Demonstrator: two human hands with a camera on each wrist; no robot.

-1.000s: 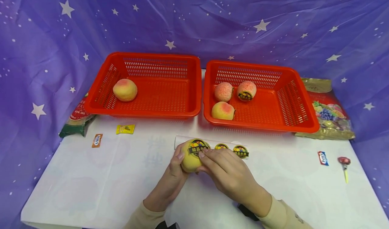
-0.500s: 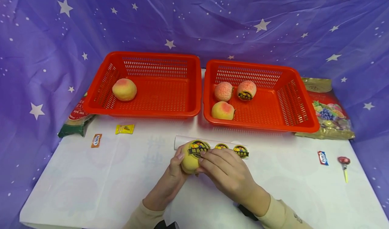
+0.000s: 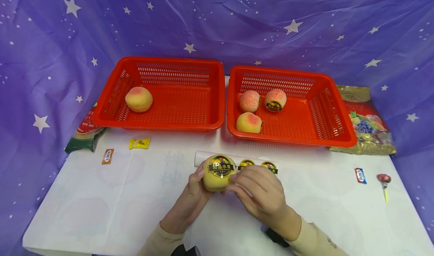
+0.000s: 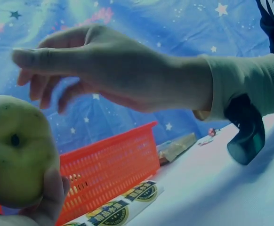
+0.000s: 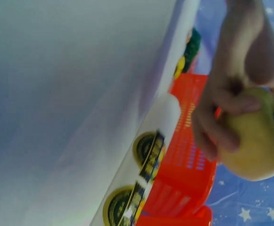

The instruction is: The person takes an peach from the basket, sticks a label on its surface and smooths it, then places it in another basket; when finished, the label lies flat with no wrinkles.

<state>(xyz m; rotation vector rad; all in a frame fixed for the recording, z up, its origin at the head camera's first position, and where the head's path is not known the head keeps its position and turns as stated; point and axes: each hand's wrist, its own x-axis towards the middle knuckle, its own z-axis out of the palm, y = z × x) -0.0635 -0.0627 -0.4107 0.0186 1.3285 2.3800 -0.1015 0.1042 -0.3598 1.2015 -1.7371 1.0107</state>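
My left hand (image 3: 194, 197) grips a yellow peach (image 3: 211, 184) in front of the roll of stickers (image 3: 202, 158). A round black-and-gold fruit sticker (image 3: 221, 167) lies on the side of the peach that faces the head camera. Just right of the fruit, my right hand (image 3: 264, 195) is held with its fingers loosely bent. In the left wrist view, a gap shows between those fingers and the peach (image 4: 17, 160), whose dark stem hollow is visible. The right wrist view shows the left hand (image 5: 231, 113) wrapped round the peach (image 5: 254, 141).
Behind the roll stand two red baskets. The left basket (image 3: 183, 127) holds one peach (image 3: 139, 100); the right basket (image 3: 291, 138) holds three fruits, with a sticker visible on one. Wrapped candies (image 3: 139, 143), a lollipop (image 3: 384, 179) and snack bags (image 3: 366, 124) lie around them.
My right fingers have come off the sticker and drawn slightly right, uncovering its whole face. The left hand still holds the peach in nearly the same place, turned slightly.
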